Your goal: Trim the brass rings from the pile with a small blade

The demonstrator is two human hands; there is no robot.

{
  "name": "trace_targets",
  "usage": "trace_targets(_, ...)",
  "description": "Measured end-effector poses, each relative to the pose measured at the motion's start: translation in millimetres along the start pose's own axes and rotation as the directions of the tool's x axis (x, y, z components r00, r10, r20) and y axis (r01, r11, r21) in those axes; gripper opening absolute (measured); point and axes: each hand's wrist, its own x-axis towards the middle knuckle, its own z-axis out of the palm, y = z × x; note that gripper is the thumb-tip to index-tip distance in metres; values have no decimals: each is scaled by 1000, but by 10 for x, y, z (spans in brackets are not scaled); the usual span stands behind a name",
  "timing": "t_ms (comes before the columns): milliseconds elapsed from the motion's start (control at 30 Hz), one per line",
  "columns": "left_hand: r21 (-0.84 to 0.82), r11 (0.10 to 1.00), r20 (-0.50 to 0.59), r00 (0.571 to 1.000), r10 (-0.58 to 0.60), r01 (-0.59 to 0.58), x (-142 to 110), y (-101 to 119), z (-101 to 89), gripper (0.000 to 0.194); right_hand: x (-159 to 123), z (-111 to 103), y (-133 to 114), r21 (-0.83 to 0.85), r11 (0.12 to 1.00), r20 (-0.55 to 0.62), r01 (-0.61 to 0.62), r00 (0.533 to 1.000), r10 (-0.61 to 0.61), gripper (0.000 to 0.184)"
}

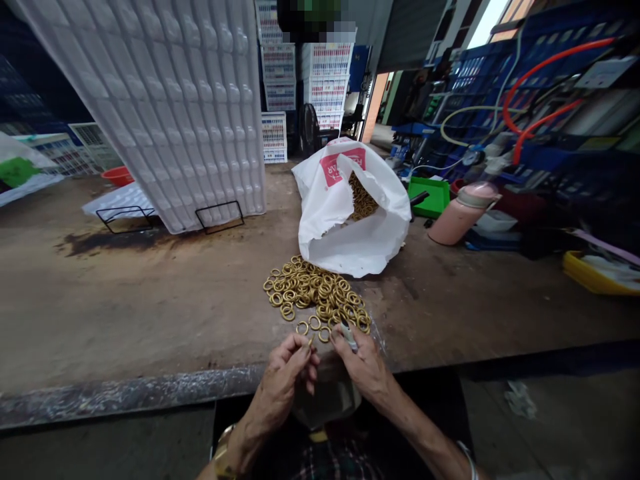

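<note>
My left hand (290, 367) pinches one brass ring (311, 341), turned nearly edge-on, between thumb and fingertips. Close beside it, my right hand (364, 363) is closed around a small grey object with a dark tip (349, 338); its kind cannot be made out. Just beyond both hands lies a heap of brass rings (313, 290), with a few loose ones at its near side. Behind the heap, a torn white sack (370, 243) lies with its mouth open, and more rings show inside. Below my hands, in front of the table edge, is a dark container (327, 403), partly hidden.
Clear ribbed plastic trays (200, 120) stand upright in black wire holders (220, 217) on the wooden table (150, 307). To the right are a pink bottle (460, 217), a green tray (433, 197) and a yellow tray (597, 277). White crates (327, 80) are stacked behind.
</note>
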Motion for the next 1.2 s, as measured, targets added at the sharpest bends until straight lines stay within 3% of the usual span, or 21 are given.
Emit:
trace_targets(167, 54, 998, -11, 999, 37, -36, 6, -2, -58, 31, -39, 44, 55, -204, 944, 56, 259, 966, -253, 16)
trace_targets(267, 105, 992, 10, 998, 66, -67, 13, -20, -80, 29, -71, 69, 56, -240, 912, 168, 334, 939, -299, 28)
trace_targets(400, 162, 984, 20, 997, 76, -78, 10, -8, -74, 30, -102, 80, 24, -337, 886, 261, 317, 936, -236, 38)
trace_targets(633, 236, 970, -8, 998, 58, -55, -14, 77, 5, 34, -93, 99, 30, -412, 858, 287, 306, 938, -196, 24)
trace_targets(833, 251, 963, 39, 995, 95, -102, 4, 37, -32, 34, -89, 98, 5, -461, 839, 328, 289, 934, -141, 25)
trace_targets(933, 223, 971, 79, 995, 64, -81, -85, 56, -41, 31, -56, 78, 29, -510, 822, 317, 253, 944, -94, 28)
trace_targets(1067, 120, 993, 182, 983, -11, -11, -233, 80, -45, 27, 39, 19, 74, -614, 781, 207, 114, 978, 19, 23)
trace_targets(1133, 28, 1000, 165, 986, -14, 9, -241, 53, -79, 26, 78, 23, 74, -620, 776, 168, 114, 986, -11, 23)
trace_targets(1200, -65, 998, 82, 997, -2, 7, -206, 3, -139, 24, 106, 76, 57, -602, 783, 154, 157, 985, -80, 22)
